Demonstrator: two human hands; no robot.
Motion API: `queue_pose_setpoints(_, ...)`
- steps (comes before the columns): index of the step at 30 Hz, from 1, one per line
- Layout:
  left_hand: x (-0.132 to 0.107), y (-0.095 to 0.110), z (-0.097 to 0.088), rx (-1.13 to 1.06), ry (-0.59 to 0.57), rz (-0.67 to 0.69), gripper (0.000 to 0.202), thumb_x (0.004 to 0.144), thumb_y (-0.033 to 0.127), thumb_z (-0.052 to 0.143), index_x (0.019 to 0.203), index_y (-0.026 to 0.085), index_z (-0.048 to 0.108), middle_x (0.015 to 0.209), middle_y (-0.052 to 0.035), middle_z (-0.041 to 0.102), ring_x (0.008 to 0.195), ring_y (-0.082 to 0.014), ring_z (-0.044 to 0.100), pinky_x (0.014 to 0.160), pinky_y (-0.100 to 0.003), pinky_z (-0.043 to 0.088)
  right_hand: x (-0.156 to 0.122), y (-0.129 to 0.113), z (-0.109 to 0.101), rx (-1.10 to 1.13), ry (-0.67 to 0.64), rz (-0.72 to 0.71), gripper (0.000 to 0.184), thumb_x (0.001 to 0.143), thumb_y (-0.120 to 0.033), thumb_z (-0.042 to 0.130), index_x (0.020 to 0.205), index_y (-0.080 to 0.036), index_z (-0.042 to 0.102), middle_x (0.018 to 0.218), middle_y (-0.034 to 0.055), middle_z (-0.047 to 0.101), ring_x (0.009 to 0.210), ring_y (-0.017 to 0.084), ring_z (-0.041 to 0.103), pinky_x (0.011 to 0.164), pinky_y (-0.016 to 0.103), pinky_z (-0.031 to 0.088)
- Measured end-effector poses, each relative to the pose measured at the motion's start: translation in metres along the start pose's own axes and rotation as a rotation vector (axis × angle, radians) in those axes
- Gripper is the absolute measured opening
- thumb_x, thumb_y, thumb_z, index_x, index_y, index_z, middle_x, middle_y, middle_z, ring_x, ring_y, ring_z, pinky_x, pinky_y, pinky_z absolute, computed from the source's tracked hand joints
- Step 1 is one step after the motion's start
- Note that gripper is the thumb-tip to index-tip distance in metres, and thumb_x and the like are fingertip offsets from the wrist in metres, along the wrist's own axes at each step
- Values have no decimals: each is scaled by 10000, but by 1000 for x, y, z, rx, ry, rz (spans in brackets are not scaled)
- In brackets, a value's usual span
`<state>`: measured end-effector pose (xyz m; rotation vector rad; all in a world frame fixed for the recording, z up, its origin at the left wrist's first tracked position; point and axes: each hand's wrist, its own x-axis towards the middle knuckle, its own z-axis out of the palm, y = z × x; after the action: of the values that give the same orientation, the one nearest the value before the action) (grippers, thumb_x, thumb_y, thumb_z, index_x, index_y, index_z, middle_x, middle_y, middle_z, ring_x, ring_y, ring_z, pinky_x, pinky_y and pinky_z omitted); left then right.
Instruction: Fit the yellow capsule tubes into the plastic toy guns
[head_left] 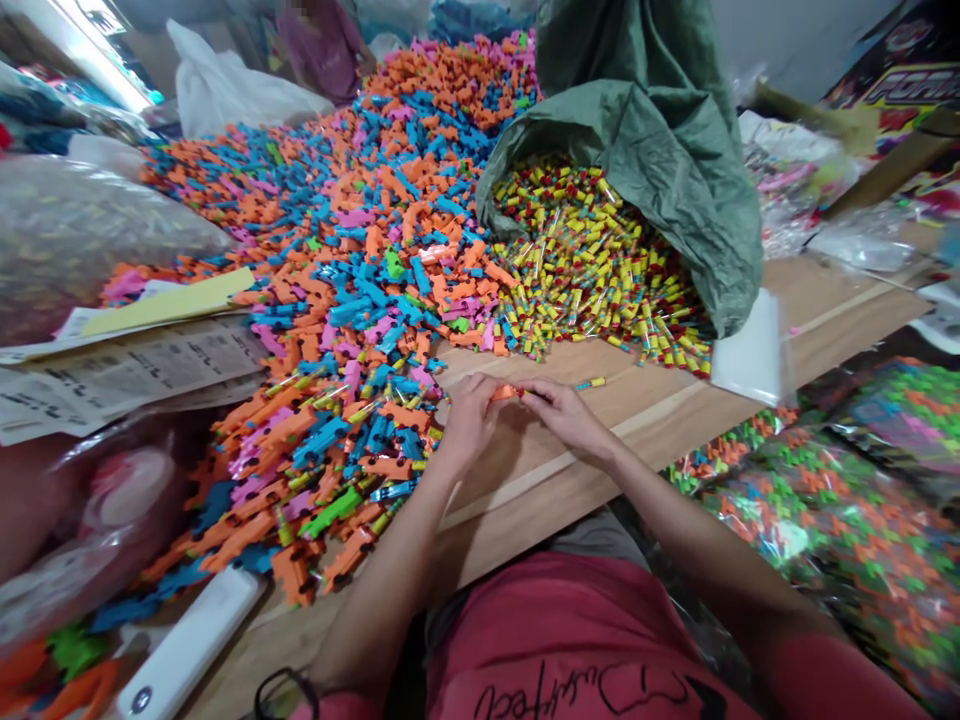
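Note:
Over the wooden tabletop (525,490), my left hand (471,415) is closed around a small orange plastic toy car (505,392). My right hand (564,412) is closed too, its fingertips pinching a small tube whose red end touches the toy car; the rest of the tube is mostly hidden by the fingers. A loose yellow-labelled tube (592,383) lies just beyond my right hand. To the left of my left hand spreads a big heap of orange, blue, pink and green toy cars (330,440), with some tubes mixed in.
A green sack (675,190) lies with its mouth towards me, spilling a pile of yellow tubes (600,280). Printed sheets (150,365) and a white device (195,640) are at left. Filled clear bags (840,530) lie below the table's right edge. Another person (319,50) is behind the heap.

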<state>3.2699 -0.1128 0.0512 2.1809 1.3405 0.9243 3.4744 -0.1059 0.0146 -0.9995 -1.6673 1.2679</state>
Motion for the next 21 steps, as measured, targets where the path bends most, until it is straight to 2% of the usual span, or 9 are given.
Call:
queue_pose_setpoints(6, -1, 3, 0, 102, -17, 83, 243, 1029, 198, 480, 1144, 178, 693, 1076, -96, 685, 1036, -249, 583, 906, -381, 492, -3, -5, 2, 72, 39, 68, 394, 973, -448, 629, 1268, -213, 742, 1142, 51, 769, 1022, 222, 686, 918, 348, 531)
queue_pose_setpoints(12, -3, 7, -3, 274, -29, 206, 246, 1028, 163, 473, 1122, 170, 700, 1084, -103, 691, 1026, -248, 555, 882, -376, 494, -1, -7, -1, 158, 20, 123, 322, 896, -410, 694, 1124, -196, 769, 1046, 27, 770, 918, 196, 674, 866, 315, 511)
queue_pose_setpoints(17, -10, 11, 8, 347, -30, 287, 269, 1043, 162, 445, 1155, 159, 690, 1049, -96, 694, 986, -249, 548, 856, -377, 490, -1, 2, 1, 5, 49, 148, 198, 884, -287, 631, 1024, -198, 738, 929, -1, 742, 848, 177, 642, 794, 289, 491)
queue_pose_setpoints(19, -12, 12, 12, 361, -18, 291, 274, 1049, 171, 436, 1153, 164, 689, 1029, -93, 693, 971, -249, 553, 845, -376, 488, -3, 2, 7, -51, 50, 147, 197, 900, -267, 609, 1047, -217, 732, 963, -1, 745, 873, 181, 648, 819, 297, 498)
queue_pose_setpoints(21, -13, 12, 7, 355, 2, 299, 267, 1049, 172, 436, 1134, 164, 688, 1022, -92, 695, 957, -243, 560, 837, -366, 488, -5, -3, 10, -69, 29, 124, 206, 931, -295, 608, 1084, -236, 732, 1041, 9, 749, 926, 188, 661, 861, 312, 509)
